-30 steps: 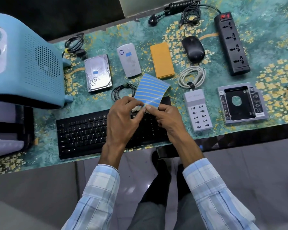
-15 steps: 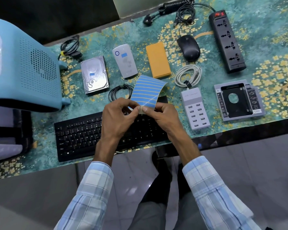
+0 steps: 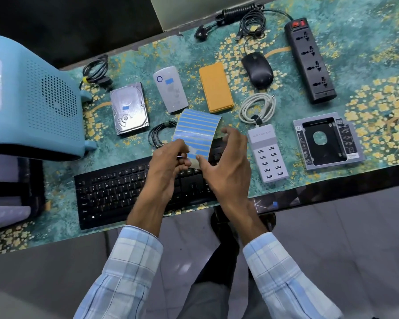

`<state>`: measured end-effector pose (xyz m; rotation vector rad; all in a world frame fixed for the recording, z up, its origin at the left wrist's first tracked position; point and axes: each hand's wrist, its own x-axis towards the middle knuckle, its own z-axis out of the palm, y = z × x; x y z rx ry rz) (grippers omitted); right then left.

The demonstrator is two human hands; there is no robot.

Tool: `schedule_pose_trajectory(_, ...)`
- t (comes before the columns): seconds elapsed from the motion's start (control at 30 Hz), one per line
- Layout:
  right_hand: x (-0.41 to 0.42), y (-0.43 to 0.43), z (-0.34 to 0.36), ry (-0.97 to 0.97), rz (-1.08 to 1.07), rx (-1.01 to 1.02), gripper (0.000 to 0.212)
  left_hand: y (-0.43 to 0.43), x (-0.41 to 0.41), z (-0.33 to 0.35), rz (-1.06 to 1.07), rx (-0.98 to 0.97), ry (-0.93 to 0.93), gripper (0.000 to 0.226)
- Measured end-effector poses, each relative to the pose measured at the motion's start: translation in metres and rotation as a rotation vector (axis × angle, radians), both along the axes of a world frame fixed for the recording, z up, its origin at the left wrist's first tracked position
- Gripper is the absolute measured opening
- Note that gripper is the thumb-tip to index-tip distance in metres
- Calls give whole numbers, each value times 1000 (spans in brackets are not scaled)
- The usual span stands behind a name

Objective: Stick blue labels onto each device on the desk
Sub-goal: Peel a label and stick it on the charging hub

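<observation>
We see the desk [image 3: 366,42] lit evenly and fairly brightly from above, with only soft, short shadows under the things on it. The hard drive [image 3: 129,109] catches a pale glare on its metal lid, and the floor [image 3: 184,265] shows a dull sheen. Motion blur smears the left hand [image 3: 168,164], the right hand [image 3: 228,164] and the lower label sheet [image 3: 195,132]. The wide lens bows the desk's edges, and the upper left corner is dark.
</observation>
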<state>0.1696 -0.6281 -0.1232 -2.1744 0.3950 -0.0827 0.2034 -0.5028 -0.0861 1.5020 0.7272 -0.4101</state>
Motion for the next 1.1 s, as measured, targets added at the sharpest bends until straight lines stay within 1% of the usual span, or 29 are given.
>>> schedule_pose_trajectory(0.03, -2, -3, 5, -87, 25, 13, 61, -5, 1, 1, -3, -20, 26, 7)
schedule_pose_trajectory(0.13, -9, -18, 11, -265, 113, 14, 38, -20, 4, 3, -39, -27, 78, 14)
schedule_pose_trajectory(0.2, -13, -29, 11, -305, 147, 1, 24, -32, 5, 3, -59, -30, 104, 18)
schedule_pose_trajectory(0.3, -15, -47, 6, -318, 165, -21, 13, -51, 4, 3, -101, -8, 135, 17)
schedule_pose_trajectory(0.47, -20, -78, -2, -285, 141, -22, 7, -76, 3, -1, -136, 2, 179, 7)
schedule_pose_trajectory(0.57, -24, -99, -4, -272, 119, 7, 6, -95, 1, -3, -151, 9, 205, 8)
schedule_pose_trajectory(0.73, -26, -127, -5, -259, 123, 112, 3, -125, -5, -4, -144, -8, 223, 12)
schedule_pose_trajectory(0.8, -26, -139, -6, -224, 62, 184, 4, -135, -7, -7, -119, 11, 203, 14)
schedule_pose_trajectory(0.83, -27, -146, -8, -197, 14, 227, 5, -140, -7, -11, -106, 52, 175, 15)
schedule_pose_trajectory(0.87, -27, -154, -11, -165, -32, 271, 5, -145, -9, -17, -109, 139, 135, 15)
schedule_pose_trajectory(0.9, -28, -161, -14, -129, -73, 317, 6, -149, -11, -25, -160, 282, 84, 14)
schedule_pose_trajectory(0.93, -28, -169, -17, -93, -111, 367, 6, -154, -15, -32, -252, 463, 30, 20)
schedule_pose_trajectory(0.97, -28, -176, -20, -61, -149, 413, 6, -159, -21, -37, -357, 636, -25, 35)
schedule_pose_trajectory(1.0, -29, -181, -22, -35, -182, 454, 6, -166, -28, -42, -443, 770, -82, 54)
schedule_pose_trajectory(1.03, -29, -188, -24, -13, -203, 485, 6, -177, -34, -46, -489, 848, -127, 73)
schedule_pose_trajectory(1.1, -29, -198, -27, 19, -221, 541, 8, -199, -41, -50, -514, 917, -138, 103)
